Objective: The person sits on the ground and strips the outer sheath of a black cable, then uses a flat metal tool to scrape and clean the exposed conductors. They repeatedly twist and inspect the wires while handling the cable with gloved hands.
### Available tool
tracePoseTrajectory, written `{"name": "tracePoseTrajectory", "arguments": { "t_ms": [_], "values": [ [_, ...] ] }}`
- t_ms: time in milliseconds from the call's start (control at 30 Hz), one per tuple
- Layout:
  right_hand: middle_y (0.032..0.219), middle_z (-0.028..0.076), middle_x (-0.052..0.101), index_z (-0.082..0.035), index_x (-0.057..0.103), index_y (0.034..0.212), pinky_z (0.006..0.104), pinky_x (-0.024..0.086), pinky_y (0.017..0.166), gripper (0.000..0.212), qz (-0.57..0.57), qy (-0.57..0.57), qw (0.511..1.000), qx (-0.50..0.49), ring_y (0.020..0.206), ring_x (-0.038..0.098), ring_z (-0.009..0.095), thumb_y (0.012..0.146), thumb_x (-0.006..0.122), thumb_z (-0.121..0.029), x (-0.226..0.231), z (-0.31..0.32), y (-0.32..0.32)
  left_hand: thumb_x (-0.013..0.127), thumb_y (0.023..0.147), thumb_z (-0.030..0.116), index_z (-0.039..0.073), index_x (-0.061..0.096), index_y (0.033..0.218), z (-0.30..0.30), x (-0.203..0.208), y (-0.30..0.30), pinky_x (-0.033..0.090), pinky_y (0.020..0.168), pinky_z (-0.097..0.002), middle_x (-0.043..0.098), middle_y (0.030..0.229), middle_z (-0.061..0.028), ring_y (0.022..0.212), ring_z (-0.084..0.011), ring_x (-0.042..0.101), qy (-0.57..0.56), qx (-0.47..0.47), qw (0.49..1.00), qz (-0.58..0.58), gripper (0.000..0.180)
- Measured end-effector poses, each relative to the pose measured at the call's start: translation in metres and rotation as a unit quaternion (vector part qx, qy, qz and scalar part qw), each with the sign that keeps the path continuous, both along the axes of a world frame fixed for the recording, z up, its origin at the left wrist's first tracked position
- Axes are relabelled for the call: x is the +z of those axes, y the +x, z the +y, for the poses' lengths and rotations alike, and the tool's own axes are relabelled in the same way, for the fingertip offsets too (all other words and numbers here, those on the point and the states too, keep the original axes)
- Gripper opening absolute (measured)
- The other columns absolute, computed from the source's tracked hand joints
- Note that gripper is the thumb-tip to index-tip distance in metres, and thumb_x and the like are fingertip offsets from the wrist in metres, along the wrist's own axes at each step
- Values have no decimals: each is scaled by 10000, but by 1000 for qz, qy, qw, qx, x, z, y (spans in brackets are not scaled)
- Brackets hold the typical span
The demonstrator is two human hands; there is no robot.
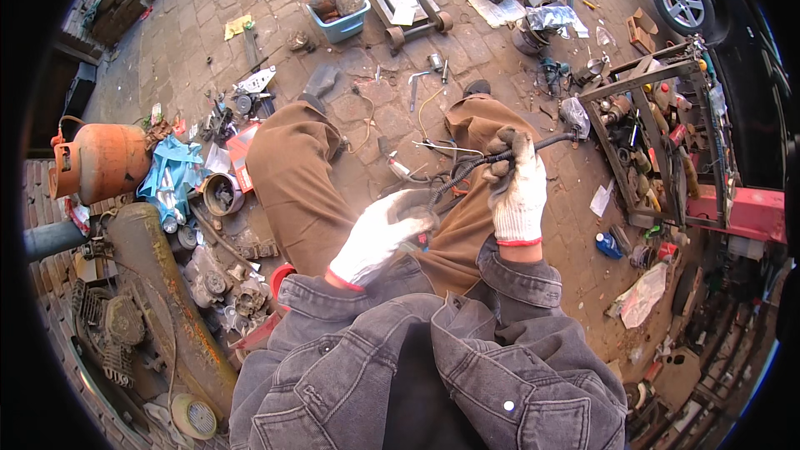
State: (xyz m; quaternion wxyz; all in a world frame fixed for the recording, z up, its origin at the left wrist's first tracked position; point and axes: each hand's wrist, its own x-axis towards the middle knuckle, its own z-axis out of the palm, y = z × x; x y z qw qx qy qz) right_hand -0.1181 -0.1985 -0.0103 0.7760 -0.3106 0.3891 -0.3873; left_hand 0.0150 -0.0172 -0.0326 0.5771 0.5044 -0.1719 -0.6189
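I wear white knit gloves with grey palms and red cuffs. A black wiring harness [455, 179] in ribbed sleeving stretches across my lap between both hands. My right hand [516, 182] is closed around it, and its dark end sticks out to the right. Closer to my body, my left hand [388, 227] has its fingers curled on the harness's lower left end. A pale loose wire [450, 147] branches off leftward just above the sleeving. Past my knees, thin yellowish wires [423, 112] and a bent metal wrench [413, 90] lie on the paving.
On the left stand an orange gas cylinder [107, 162] and piles of greasy metal parts [225, 279]. Ahead is a blue bin [345, 27] beside a low wheeled frame [400, 0]. A metal rack [646, 87] full of parts stands right, near a parked car's wheel [683, 2].
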Motion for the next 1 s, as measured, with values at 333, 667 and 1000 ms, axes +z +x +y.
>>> {"name": "tracePoseTrajectory", "arguments": {
  "t_ms": [333, 667, 1000],
  "values": [
    [958, 64, 638, -25, 631, 1143, 241, 424, 569, 257, -19, 8, 1000, -18, 647, 515, 66, 1029, 625, -255, -6, 10, -5, 640, 989, 191, -41, 585, 1340, 7, 16, 2, 499, 756, -248, 696, 1015, -67, 843, -90, 603, -42, -50, 992, 106, 424],
    [1150, 29, 625, -50, 509, 1419, 259, 510, 730, 483, 102, -67, 989, 89, 918, 587, 94, 1037, 598, -333, -26, 36, -13, 612, 995, 162, -55, 572, 1348, 12, 20, 1, 498, 776, -252, 679, 1040, -80, 849, -99, 598, -62, -27, 986, 153, 415],
    [1144, 172, 716, 6, 607, 1277, 386, 520, 927, 381, 415, -378, 792, 241, 1051, 685, 302, 969, 653, -214, 28, 43, -44, 600, 988, 197, -21, 620, 1316, 10, 29, 5, 458, 722, -251, 652, 890, -22, 782, -83, 554, -71, -12, 996, -44, 394]
  ]
}}
